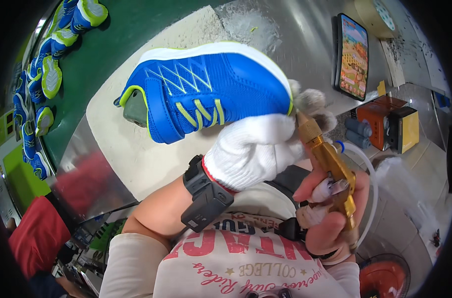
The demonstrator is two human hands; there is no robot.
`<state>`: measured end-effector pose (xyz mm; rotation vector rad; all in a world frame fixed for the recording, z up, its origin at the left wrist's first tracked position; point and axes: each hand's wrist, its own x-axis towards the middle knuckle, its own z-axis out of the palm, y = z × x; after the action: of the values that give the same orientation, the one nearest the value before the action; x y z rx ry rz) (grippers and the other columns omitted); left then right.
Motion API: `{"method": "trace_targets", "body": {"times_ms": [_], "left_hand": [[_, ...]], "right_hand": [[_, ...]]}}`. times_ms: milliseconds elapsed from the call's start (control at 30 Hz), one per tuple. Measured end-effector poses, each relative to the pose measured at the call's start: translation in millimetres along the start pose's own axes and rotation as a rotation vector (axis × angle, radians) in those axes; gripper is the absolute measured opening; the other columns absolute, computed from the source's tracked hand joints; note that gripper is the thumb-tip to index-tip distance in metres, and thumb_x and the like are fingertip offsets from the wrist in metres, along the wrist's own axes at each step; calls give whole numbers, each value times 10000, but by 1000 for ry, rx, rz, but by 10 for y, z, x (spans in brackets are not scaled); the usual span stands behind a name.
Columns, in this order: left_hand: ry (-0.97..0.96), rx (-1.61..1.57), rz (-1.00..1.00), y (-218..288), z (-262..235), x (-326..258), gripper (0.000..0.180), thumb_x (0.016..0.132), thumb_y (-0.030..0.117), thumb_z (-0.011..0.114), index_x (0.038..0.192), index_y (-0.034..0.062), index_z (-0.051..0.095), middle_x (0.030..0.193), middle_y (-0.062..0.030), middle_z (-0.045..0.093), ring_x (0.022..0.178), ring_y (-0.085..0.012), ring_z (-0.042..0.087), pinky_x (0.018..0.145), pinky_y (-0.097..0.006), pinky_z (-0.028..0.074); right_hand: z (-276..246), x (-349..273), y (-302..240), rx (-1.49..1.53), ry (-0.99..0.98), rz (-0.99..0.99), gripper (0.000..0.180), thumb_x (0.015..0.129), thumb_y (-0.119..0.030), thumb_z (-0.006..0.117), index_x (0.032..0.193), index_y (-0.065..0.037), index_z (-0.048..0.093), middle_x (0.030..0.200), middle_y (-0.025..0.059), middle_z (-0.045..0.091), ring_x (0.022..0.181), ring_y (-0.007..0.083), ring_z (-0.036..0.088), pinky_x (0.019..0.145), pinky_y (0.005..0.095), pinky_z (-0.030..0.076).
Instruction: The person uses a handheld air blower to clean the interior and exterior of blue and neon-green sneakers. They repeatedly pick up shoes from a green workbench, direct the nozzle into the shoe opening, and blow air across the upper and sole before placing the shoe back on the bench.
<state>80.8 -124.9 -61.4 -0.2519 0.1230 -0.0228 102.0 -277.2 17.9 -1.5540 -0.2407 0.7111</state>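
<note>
A blue child's sneaker [236, 84] with a white sole and lime trim lies tilted on its side, with a grey-green shoe last [135, 110] showing inside its opening. Near the toe, my left hand [255, 148], in a white knit glove, is closed on the shoe; its fingertips reach round the toe end. My right hand [330, 223], bare with tape wrapped on some fingers, grips a brass-coloured spray gun [335, 164] fed by a clear hose [374, 193]. The gun's nozzle points up at the toe edge, and I cannot tell whether it touches.
Under the shoe is a pale, worn pad [114, 131] on a metal table [305, 30]. A phone [353, 57] with a lit screen stands at right, beside a tape roll [377, 17] and boxes [404, 129]. Blue shoes [52, 77] line a green belt [121, 30] at left, near a person's red clothing [39, 236].
</note>
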Motion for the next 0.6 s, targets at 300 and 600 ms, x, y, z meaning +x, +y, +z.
{"method": "trace_targets", "body": {"times_ms": [300, 600], "left_hand": [[93, 160, 51, 155, 224, 128, 468, 913, 403, 574, 1166, 13, 529, 1169, -153, 577, 1096, -296, 545, 967, -419, 414], [585, 340, 267, 686, 475, -338, 399, 902, 244, 605, 1200, 4, 494, 1147, -161, 570, 990, -308, 602, 834, -466, 529]], "right_hand": [[-102, 400, 496, -558, -325, -645, 752, 885, -512, 556, 1335, 13, 261, 798, 160, 618, 961, 373, 588, 857, 459, 414], [35, 703, 688, 38, -356, -425, 678, 861, -475, 611, 1277, 0, 364, 1002, 188, 642, 922, 270, 626, 816, 378, 484]]}}
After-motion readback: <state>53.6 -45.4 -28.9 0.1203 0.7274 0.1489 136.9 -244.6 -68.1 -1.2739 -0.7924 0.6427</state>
